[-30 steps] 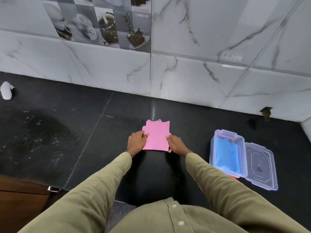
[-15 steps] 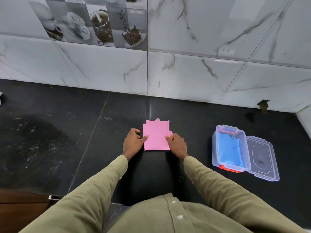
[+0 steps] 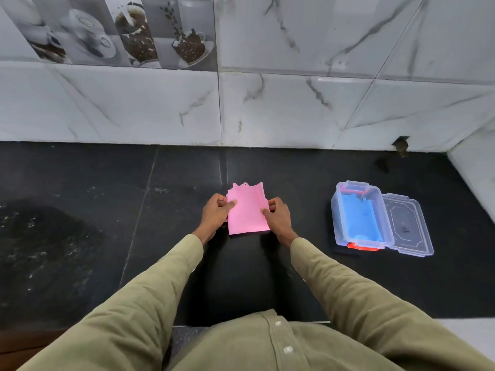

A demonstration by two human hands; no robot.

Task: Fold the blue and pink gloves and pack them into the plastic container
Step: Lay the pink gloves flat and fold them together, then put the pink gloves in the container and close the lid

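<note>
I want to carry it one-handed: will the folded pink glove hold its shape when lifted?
Probably not. The pink glove looks thin and layered, so it may sag or unfold. Left hand and right hand both pinch its sides, suggesting it needs support. It's likely very light.

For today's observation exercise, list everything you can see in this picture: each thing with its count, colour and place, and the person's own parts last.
pink gloves: one folded stack, pink, on the black counter, centre, held at both sides
blue gloves: one folded stack, blue, inside the container
plastic container: one, clear with red clips, on the counter, right of the pink gloves
lid: one, clear, lying open on the container's right side
counter: one, black stone
wall tiles: white marble pattern, behind the counter; coffee-cup picture tiles upper left
left hand: one, grip pinching the pink stack's left edge
right hand: one, grip pinching its right edge
sleeves: two, olive
</note>
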